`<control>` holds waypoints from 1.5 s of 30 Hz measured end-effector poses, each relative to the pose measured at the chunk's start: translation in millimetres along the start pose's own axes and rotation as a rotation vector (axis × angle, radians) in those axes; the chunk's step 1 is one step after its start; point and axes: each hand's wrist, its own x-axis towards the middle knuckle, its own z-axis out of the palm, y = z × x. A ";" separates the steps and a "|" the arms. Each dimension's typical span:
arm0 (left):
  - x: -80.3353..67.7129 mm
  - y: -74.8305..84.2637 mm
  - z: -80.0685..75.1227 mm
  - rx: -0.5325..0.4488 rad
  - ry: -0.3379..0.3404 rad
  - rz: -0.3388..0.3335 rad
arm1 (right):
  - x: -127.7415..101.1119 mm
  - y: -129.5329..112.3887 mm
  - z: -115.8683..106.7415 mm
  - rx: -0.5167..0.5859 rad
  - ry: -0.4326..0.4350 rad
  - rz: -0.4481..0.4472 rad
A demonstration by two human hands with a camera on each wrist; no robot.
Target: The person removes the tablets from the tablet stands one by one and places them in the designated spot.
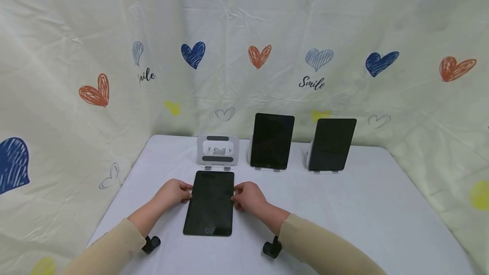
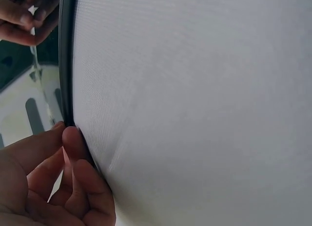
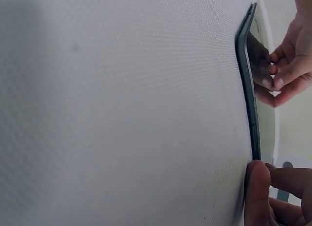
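Observation:
A black tablet (image 1: 209, 207) lies screen up near the front of the table, its home button toward me. My left hand (image 1: 175, 197) pinches its left edge; in the left wrist view the thumb and fingers (image 2: 75, 143) meet at the dark rim. On the opposite edge my right hand (image 1: 249, 198) grips with curled fingers, and the right wrist view shows fingertips (image 3: 257, 179) at the rim. Just beyond the tablet stands a white tablet stand (image 1: 218, 151) with grey pads and nothing on it. The tablet's underside is hidden.
Two more black tablets lean upright on stands, one in the back middle (image 1: 272, 141) and another (image 1: 331, 144) to its right. A white cloth covers the table (image 1: 305, 215). Behind it hangs a curtain (image 1: 282, 20) printed with hearts. Small black devices sit at both wrists.

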 end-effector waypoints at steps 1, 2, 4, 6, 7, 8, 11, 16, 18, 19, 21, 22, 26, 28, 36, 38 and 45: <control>0.9 -0.8 0.4 -0.005 -0.003 0.000 | 0.1 0.2 -0.5 0.001 -0.001 -0.001; 1.5 -1.1 0.7 -0.013 -0.006 0.002 | 0.2 0.6 -1.0 0.000 -0.002 -0.003; 2.5 -2.0 1.0 -0.023 -0.009 0.013 | -0.1 0.9 -2.5 -0.001 -0.004 -0.006; 3.5 -2.1 1.3 -0.036 -0.011 0.016 | -0.7 0.9 -4.0 -0.002 -0.007 -0.006; 4.1 -2.5 1.5 -0.039 -0.011 0.016 | -1.4 0.8 -5.1 -0.002 -0.006 -0.008; 4.5 -2.4 1.6 -0.043 -0.012 0.016 | -2.2 0.7 -6.2 -0.004 -0.007 -0.012; 5.4 -2.8 1.8 -0.049 -0.008 0.016 | -5.1 0.7 -10.0 0.002 -0.010 -0.016; 6.0 -3.5 0.5 -0.043 0.025 0.037 | -8.4 3.7 -16.8 -0.011 -0.001 -0.035; 6.3 -1.6 -0.9 -0.045 0.039 0.040 | -8.9 5.7 -20.4 -0.013 0.008 -0.046; 6.7 -0.1 -1.6 -0.048 0.045 0.040 | -9.1 6.6 -22.9 -0.008 0.011 -0.052; 7.4 4.3 -2.8 -0.063 0.051 0.032 | -8.4 9.1 -27.8 0.004 0.020 -0.058; 7.6 7.3 -3.3 -0.069 0.055 0.031 | -8.0 10.4 -30.8 0.007 0.027 -0.064; 8.3 20.6 -2.3 -0.113 0.068 0.033 | -4.7 15.9 -43.1 0.003 0.056 -0.062; 9.0 27.9 0.0 -0.137 0.079 0.042 | -3.4 18.6 -50.0 -0.009 0.075 -0.058; 14.8 55.0 13.0 -0.188 0.120 0.117 | 2.8 33.5 -78.7 -0.002 0.159 -0.087; 16.3 61.6 16.5 -0.198 0.132 0.144 | 3.7 36.5 -86.2 0.009 0.181 -0.090; 29.0 80.6 34.5 -0.241 0.167 0.205 | 6.2 48.3 -117.4 0.063 0.250 -0.109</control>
